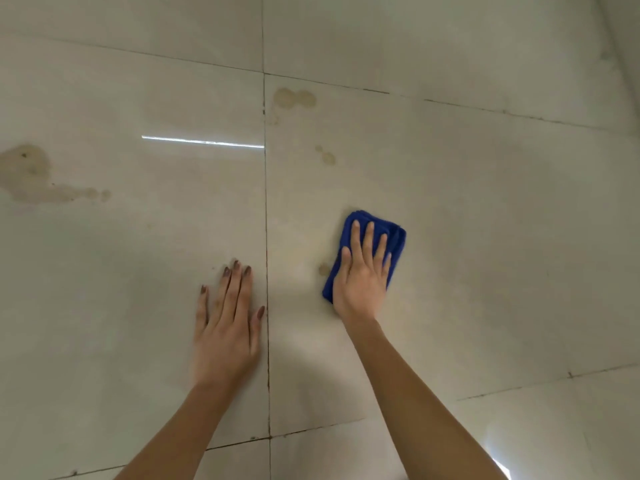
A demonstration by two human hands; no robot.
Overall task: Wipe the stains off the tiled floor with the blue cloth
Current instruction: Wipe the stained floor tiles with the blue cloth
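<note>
At the far left edge a large brown stain spreads over a beige tile of the tiled floor, trailing rightward into a thin smear and a few small spots. To its right a bright white streak of reflected light crosses the glossy tile and stops at the dark grout line that runs from near to far through the middle of the scene.

The left hand lies flat on the floor just left of that grout line — palm down, fingers straight and close together, gripping nothing. It looks slightly blurred.

Right of the line, far from the hands, a double-lobed yellowish stain sits near a tile corner, with two small spots nearer and to the right. One more small spot touches the left edge of the blue cloth.

The cloth is folded into a thick pad lying on the floor. The right hand presses on top of it — palm down, fingers spread and extended, not curled around it.
</note>
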